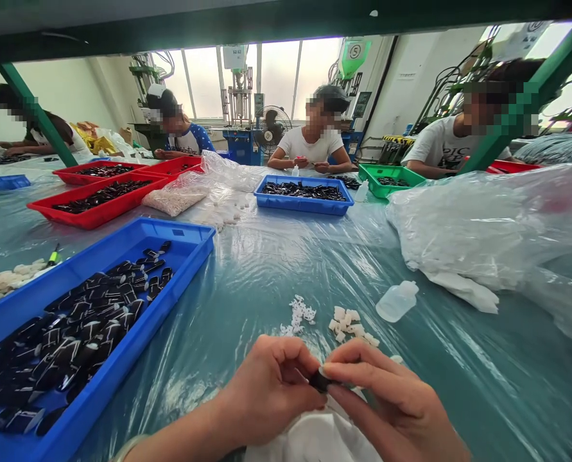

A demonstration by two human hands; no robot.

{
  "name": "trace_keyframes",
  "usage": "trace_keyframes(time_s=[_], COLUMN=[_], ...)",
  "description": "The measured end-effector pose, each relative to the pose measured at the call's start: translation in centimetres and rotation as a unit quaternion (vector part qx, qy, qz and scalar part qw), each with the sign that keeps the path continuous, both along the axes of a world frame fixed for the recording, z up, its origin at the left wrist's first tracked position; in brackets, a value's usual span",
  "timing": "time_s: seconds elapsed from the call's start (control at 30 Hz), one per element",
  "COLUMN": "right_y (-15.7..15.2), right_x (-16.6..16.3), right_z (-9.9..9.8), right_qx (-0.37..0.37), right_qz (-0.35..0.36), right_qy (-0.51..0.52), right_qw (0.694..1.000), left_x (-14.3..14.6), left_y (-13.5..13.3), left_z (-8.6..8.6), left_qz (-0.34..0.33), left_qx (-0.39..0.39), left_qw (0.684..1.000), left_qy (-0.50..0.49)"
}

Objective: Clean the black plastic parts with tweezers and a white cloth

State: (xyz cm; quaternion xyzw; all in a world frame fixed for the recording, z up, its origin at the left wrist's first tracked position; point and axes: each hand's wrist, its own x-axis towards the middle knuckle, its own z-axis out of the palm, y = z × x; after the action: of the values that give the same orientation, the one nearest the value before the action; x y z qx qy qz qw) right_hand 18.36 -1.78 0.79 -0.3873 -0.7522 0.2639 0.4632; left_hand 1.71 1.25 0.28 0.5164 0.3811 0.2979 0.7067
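Note:
Close to the table's near edge, my left hand (278,385) and my right hand (386,398) meet around a small black plastic part (320,380). Fingertips of both hands pinch it, covering most of its surface. A pale edge shows on the part beside my right fingertips. Just beyond my hands lie a small heap of white bits (299,314) and a pile of cream-coloured small pieces (350,324). White cloth (314,439) shows beneath my hands.
A large blue tray (182,282) of similar black parts stands at left. A clear squeeze bottle (397,301) lies to the right, near crumpled plastic bags (488,224). Farther back are red trays (86,218), a blue tray (305,204), a green tray (370,172) and several seated people.

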Motion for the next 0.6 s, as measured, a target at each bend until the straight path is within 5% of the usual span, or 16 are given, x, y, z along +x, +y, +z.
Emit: trace_keyframes(time_s=[0.33,0.6], right_y=[0.2,1.6], right_x=[0.5,0.0], right_z=[-0.1,-1.6], right_qx=[-0.114,0.025], right_qz=[-0.050,-0.077], right_qy=[0.076,-0.125], right_qw=[0.989,0.989], left_x=[-0.2,-1.5], left_y=[0.2,1.8], left_z=[0.0,1.7], left_qz=[0.020,0.131], left_qx=[-0.010,0.020], left_qw=[0.999,0.991], left_qy=[-0.024,0.023])
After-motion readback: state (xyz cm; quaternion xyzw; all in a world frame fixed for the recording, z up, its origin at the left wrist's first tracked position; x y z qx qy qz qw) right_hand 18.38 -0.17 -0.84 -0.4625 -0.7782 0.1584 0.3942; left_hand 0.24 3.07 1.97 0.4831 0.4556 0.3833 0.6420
